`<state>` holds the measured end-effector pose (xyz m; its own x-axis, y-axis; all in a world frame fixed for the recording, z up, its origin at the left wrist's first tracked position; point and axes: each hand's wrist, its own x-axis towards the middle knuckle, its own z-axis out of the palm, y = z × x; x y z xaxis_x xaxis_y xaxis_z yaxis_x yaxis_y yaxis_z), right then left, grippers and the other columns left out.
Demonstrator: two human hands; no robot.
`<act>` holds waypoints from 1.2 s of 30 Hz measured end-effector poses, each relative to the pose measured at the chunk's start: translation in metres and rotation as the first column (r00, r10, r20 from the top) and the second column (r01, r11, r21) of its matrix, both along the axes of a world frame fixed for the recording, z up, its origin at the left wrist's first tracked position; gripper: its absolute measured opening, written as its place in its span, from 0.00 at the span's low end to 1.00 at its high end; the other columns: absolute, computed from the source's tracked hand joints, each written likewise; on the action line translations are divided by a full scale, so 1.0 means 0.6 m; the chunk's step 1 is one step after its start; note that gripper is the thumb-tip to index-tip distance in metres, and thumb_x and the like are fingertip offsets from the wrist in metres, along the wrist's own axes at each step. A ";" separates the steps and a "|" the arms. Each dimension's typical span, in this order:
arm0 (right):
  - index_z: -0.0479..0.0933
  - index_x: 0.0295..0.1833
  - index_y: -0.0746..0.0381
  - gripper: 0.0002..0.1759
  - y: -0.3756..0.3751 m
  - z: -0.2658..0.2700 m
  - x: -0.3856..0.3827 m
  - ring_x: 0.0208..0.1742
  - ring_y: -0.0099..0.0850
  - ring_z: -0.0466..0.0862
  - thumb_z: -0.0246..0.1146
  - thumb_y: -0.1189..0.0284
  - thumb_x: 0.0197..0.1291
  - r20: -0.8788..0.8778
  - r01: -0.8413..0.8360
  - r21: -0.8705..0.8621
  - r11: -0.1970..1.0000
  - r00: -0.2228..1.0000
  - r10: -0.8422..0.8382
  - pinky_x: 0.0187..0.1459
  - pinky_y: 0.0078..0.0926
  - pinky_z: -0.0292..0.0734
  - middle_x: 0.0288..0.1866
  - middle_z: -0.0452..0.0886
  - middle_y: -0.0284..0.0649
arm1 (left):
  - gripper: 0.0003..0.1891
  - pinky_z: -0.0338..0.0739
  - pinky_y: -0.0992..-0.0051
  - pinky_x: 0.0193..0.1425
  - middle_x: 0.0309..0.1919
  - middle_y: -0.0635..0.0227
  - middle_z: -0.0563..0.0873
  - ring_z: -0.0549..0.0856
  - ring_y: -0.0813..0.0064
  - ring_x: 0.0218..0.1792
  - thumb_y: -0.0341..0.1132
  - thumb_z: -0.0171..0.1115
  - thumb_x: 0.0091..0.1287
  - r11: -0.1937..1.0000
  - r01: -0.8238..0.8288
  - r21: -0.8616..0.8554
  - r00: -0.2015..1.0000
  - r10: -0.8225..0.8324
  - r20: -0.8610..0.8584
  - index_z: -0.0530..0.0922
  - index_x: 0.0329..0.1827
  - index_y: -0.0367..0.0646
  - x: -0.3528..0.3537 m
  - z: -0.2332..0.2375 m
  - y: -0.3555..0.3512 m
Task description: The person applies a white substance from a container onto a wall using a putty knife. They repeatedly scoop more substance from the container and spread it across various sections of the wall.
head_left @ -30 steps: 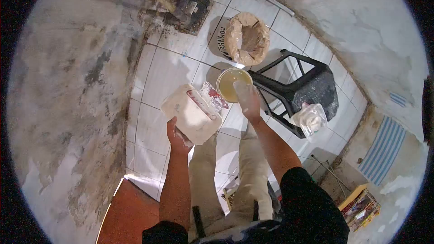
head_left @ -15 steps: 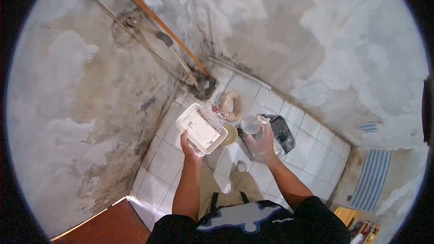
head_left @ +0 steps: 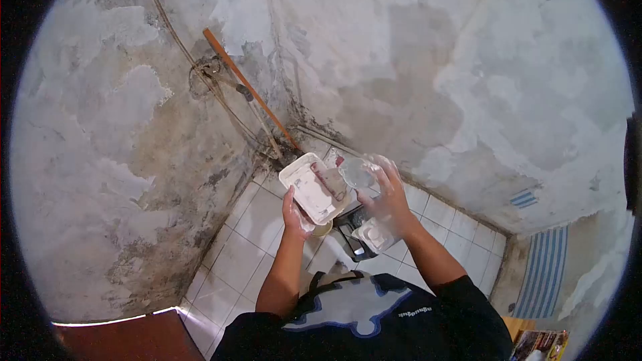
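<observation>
My left hand (head_left: 296, 214) grips the lower left edge of a white rectangular tub (head_left: 309, 190), smeared with pale material inside, with a reddish-marked strip in it. My right hand (head_left: 390, 194), whitened with powder, is curled round a clear round container (head_left: 358, 172) at the tub's upper right. The container is tilted towards the tub, and its contents are blurred. Below the hands on the floor, a yellowish round bowl (head_left: 322, 229) shows in part beneath the tub. Beside it lies a black case (head_left: 351, 234) with a whitish piece (head_left: 374, 234) next to it.
White floor tiles (head_left: 247, 244) meet stained plaster walls (head_left: 401, 80). An orange bar (head_left: 251, 87) and a cable (head_left: 170, 27) run along the left wall near the corner. A striped cloth (head_left: 543, 273) is at the right, a red-brown panel (head_left: 127, 337) at the lower left.
The view has tilted up towards the walls. The tub and the clear container have come closer together, the container now tilted at the tub's edge. Both hands keep their holds.
</observation>
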<state>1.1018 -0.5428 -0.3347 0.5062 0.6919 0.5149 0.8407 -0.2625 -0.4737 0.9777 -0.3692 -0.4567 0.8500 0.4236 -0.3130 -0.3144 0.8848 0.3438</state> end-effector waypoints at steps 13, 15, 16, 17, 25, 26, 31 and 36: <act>0.73 0.59 0.54 0.29 -0.030 0.027 0.012 0.67 0.56 0.65 0.71 0.69 0.49 0.214 -0.067 -0.166 0.984 0.971 0.103 0.65 0.50 0.67 0.67 0.67 0.48 | 0.31 0.71 0.58 0.66 0.63 0.61 0.74 0.76 0.60 0.61 0.56 0.45 0.71 0.999 0.023 0.036 0.987 -0.028 0.159 0.64 0.70 0.44 0.004 0.080 -0.063; 0.73 0.59 0.55 0.29 -0.036 0.031 0.015 0.67 0.56 0.65 0.70 0.69 0.48 0.232 -0.075 -0.156 0.985 0.967 0.110 0.65 0.50 0.67 0.67 0.67 0.48 | 0.32 0.71 0.58 0.66 0.64 0.61 0.74 0.76 0.59 0.61 0.57 0.44 0.72 1.000 0.024 0.020 0.987 -0.027 0.159 0.63 0.70 0.44 0.005 0.094 -0.072; 0.73 0.59 0.55 0.29 -0.035 0.032 0.016 0.67 0.56 0.65 0.70 0.70 0.48 0.251 -0.081 -0.144 0.986 0.961 0.116 0.65 0.50 0.67 0.67 0.67 0.48 | 0.32 0.70 0.58 0.66 0.64 0.61 0.74 0.76 0.59 0.61 0.57 0.43 0.72 1.000 0.026 0.005 0.986 -0.027 0.162 0.63 0.71 0.44 0.006 0.097 -0.074; 0.73 0.59 0.55 0.29 -0.037 0.038 0.016 0.67 0.56 0.65 0.70 0.70 0.48 0.253 -0.082 -0.144 0.986 0.960 0.117 0.65 0.50 0.67 0.67 0.67 0.48 | 0.32 0.70 0.58 0.66 0.64 0.61 0.74 0.76 0.59 0.61 0.57 0.43 0.72 1.000 0.025 0.005 0.986 -0.025 0.164 0.63 0.71 0.44 0.007 0.096 -0.077; 0.74 0.57 0.56 0.30 -0.043 0.060 0.015 0.68 0.54 0.64 0.71 0.68 0.44 0.333 -0.106 -0.184 0.977 0.929 0.163 0.68 0.49 0.63 0.70 0.65 0.46 | 0.34 0.69 0.56 0.67 0.64 0.61 0.73 0.75 0.59 0.62 0.60 0.42 0.71 0.997 0.062 0.048 0.974 -0.071 0.215 0.63 0.71 0.44 0.010 0.111 -0.093; 0.74 0.57 0.56 0.30 -0.044 0.062 0.017 0.68 0.54 0.64 0.71 0.68 0.44 0.333 -0.105 -0.182 0.978 0.929 0.162 0.68 0.49 0.63 0.70 0.65 0.46 | 0.34 0.69 0.56 0.67 0.64 0.61 0.73 0.75 0.59 0.62 0.60 0.42 0.71 0.997 0.062 0.049 0.974 -0.072 0.214 0.63 0.71 0.44 0.010 0.113 -0.095; 0.74 0.56 0.57 0.29 -0.042 0.072 0.012 0.69 0.53 0.63 0.70 0.69 0.43 0.326 -0.138 -0.200 0.970 0.924 0.199 0.68 0.47 0.64 0.70 0.65 0.46 | 0.35 0.68 0.55 0.68 0.65 0.62 0.72 0.73 0.60 0.64 0.60 0.41 0.71 0.994 0.089 0.062 0.964 -0.102 0.247 0.62 0.72 0.44 0.001 0.105 -0.089; 0.74 0.57 0.56 0.30 -0.040 0.075 0.007 0.70 0.51 0.63 0.70 0.69 0.44 0.350 -0.143 -0.183 0.973 0.915 0.200 0.68 0.47 0.64 0.70 0.65 0.45 | 0.35 0.67 0.55 0.69 0.67 0.62 0.71 0.72 0.60 0.65 0.61 0.40 0.71 0.995 0.091 0.046 0.963 -0.100 0.251 0.61 0.73 0.45 -0.007 0.112 -0.087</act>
<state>1.1059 -0.5670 -0.2895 0.1704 0.8346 0.5238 0.9854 -0.1426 -0.0934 0.9737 -0.4215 -0.3895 0.9366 0.3434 -0.0696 -0.3096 0.9042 0.2943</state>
